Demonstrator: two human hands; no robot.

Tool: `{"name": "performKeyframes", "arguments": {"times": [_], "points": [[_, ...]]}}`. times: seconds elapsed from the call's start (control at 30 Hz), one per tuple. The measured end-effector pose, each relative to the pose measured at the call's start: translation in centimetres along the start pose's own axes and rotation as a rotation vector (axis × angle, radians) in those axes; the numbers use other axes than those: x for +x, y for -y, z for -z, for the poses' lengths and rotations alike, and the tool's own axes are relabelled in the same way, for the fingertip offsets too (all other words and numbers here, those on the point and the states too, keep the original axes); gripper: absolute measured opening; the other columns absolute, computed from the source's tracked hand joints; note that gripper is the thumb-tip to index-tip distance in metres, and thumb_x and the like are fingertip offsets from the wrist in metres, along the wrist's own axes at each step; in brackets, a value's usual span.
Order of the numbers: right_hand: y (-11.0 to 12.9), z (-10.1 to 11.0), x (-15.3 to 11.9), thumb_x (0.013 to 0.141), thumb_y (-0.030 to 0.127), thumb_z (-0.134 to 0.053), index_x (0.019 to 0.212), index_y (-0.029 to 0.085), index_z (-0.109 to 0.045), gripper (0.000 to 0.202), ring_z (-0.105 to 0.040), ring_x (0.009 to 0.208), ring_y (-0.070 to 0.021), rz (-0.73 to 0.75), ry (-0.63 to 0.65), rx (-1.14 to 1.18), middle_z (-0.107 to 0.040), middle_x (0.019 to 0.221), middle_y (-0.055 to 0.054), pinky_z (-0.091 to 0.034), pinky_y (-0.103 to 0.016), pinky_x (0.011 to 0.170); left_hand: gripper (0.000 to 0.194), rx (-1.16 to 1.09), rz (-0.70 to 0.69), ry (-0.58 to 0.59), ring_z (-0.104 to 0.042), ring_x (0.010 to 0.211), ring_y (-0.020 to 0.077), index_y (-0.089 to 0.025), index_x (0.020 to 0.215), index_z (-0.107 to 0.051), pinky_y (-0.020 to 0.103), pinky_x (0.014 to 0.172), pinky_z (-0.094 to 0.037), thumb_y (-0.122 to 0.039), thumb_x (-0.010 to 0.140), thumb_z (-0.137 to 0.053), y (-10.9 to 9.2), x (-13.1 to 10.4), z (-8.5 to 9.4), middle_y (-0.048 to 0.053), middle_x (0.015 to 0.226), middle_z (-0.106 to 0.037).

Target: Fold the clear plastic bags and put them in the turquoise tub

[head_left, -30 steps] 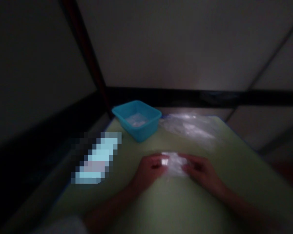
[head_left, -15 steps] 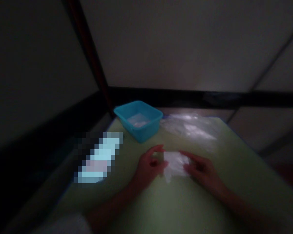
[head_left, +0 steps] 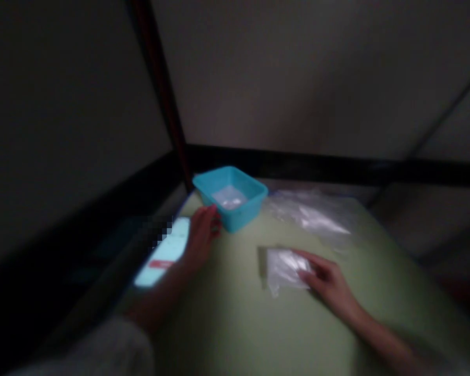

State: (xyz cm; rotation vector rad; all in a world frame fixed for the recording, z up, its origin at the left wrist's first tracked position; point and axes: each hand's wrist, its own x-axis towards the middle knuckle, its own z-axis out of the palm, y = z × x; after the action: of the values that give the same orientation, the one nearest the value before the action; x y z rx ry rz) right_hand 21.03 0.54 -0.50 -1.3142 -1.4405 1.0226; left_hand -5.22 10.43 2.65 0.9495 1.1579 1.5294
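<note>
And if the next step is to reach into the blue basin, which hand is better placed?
Probably the left hand: it is close beside the blue basin and appears to hold nothing. The right hand is farther away, gripping the plastic packet.

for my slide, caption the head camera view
At a green tabletop, the right hand holds a whitish translucent plastic packet, the left hand beside a rectangular blue plastic basin.

My dim corner work spot, exact kind unclear
Grey walls (head_left: 297, 78) meet at a dark red post (head_left: 162, 83) behind my green table (head_left: 235, 324).
</note>
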Motion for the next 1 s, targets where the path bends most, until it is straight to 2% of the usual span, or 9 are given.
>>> {"name": "performKeyframes", "arguments": {"times": [0.13,0.37,0.6,0.7,0.8,0.9,1.0], "points": [[-0.1,0.0,0.1,0.070,0.036,-0.069,0.106,0.018,-0.070,0.040,-0.057,0.066,-0.0181,-0.014,-0.008,0.018,-0.069,0.082,-0.005,-0.046,-0.027,0.053,0.035,-0.034,0.098,0.071,-0.054,0.054,0.0075,-0.015,0.075,-0.055,0.016,0.044,-0.037,-0.042,0.062,-0.073,0.2,1.3,0.4,-0.003,0.067,-0.057],[-0.1,0.0,0.1,0.068,0.038,-0.072,0.104,0.018,-0.071,0.042,-0.057,0.063,-0.0161,-0.018,-0.002,0.058,-0.068,0.079,-0.004,-0.047,-0.026,0.053,0.025,-0.105,0.109,0.098,-0.056,0.056,0.0077,-0.014,0.072,-0.056,0.016,0.047,-0.041,-0.026,0.060,-0.074,-0.2,2.3,0.3,-0.004,0.064,-0.058],[-0.3,0.3,0.0,0.069,0.042,-0.072,0.097,0.021,-0.073,0.035,-0.057,0.058,-0.0139,-0.019,0.008,0.074,-0.070,0.074,-0.003,-0.046,-0.024,0.050,0.016,-0.146,0.106,0.121,-0.050,0.048,0.0066,-0.014,0.064,-0.052,0.017,0.044,-0.039,-0.018,0.058,-0.066,-0.9,1.3,0.2,-0.006,0.056,-0.053],[-0.1,1.2,-0.2,0.068,0.044,-0.073,0.088,0.021,-0.075,0.031,-0.061,0.061,-0.0162,0.029,0.077,0.091,-0.072,0.078,-0.006,-0.048,-0.025,0.052,0.014,-0.137,0.119,0.165,-0.051,0.049,0.0084,-0.014,0.063,-0.054,0.018,0.044,-0.040,-0.018,0.056,-0.065,-1.5,0.3,0.1,-0.005,0.055,-0.053],[1.3,2.9,-0.4,0.067,0.046,-0.074,0.085,0.022,-0.075,0.030,-0.063,0.061,-0.0176,0.094,0.186,0.096,-0.073,0.079,-0.007,-0.049,-0.025,0.052,0.017,-0.116,0.144,0.218,-0.055,0.051,0.0116,-0.011,0.067,-0.060,0.021,0.046,-0.042,-0.019,0.053,-0.066,-2.0,-0.6,0.1,-0.001,0.058,-0.058],[4.0,4.5,-0.3,0.066,0.044,-0.074,0.081,0.026,-0.075,0.024,-0.066,0.066,-0.0195,0.243,0.209,0.063,-0.074,0.080,-0.007,-0.051,-0.026,0.053,0.023,-0.058,0.175,0.306,-0.054,0.049,0.0126,-0.011,0.069,-0.065,0.022,0.046,-0.041,-0.022,0.049,-0.066,-2.1,-1.2,0.2,0.001,0.059,-0.062],[7.0,5.5,0.2,0.067,0.037,-0.075,0.081,0.028,-0.075,0.016,-0.067,0.069,-0.0198,0.303,0.199,0.007,-0.074,0.079,-0.006,-0.053,-0.026,0.057,0.019,-0.019,0.198,0.378,-0.052,0.046,0.0126,-0.013,0.063,-0.067,0.022,0.045,-0.039,-0.023,0.047,-0.066,-1.9,-1.6,0.5,0.002,0.056,-0.062]]}}
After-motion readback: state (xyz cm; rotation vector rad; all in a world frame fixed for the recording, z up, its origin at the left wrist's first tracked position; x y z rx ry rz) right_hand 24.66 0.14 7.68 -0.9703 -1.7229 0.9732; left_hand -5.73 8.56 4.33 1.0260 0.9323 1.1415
